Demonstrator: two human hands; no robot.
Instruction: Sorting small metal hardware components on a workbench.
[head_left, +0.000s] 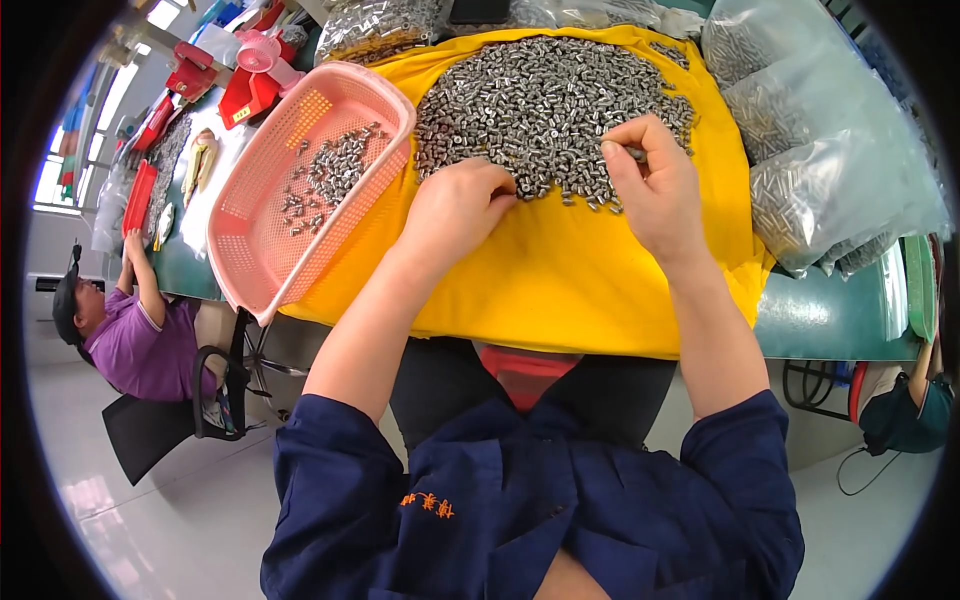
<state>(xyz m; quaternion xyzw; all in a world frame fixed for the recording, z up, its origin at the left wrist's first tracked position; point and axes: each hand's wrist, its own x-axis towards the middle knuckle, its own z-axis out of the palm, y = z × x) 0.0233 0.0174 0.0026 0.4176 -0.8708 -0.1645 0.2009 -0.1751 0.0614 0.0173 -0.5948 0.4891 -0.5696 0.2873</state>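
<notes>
A wide heap of small silver metal cylinders (545,100) lies on a yellow cloth (540,280) in front of me. My left hand (462,208) rests at the heap's near left edge, its fingers curled together against the pieces; what they pinch is hidden. Over the heap's right side my right hand (655,190) is closed, thumb against forefinger, with a small metal cylinder (636,154) partly showing between them. To the left, a pink perforated plastic basket (250,240) sits tilted at the cloth's edge, holding a loose scatter of similar cylinders.
Clear plastic bags (800,150) full of metal parts line the right side, and more bags (375,25) lie behind the heap. A dark phone-like object (480,11) lies there too. Red bins (247,95) and a small pink fan (262,55) stand back left. Co-workers (150,345) sit at both sides.
</notes>
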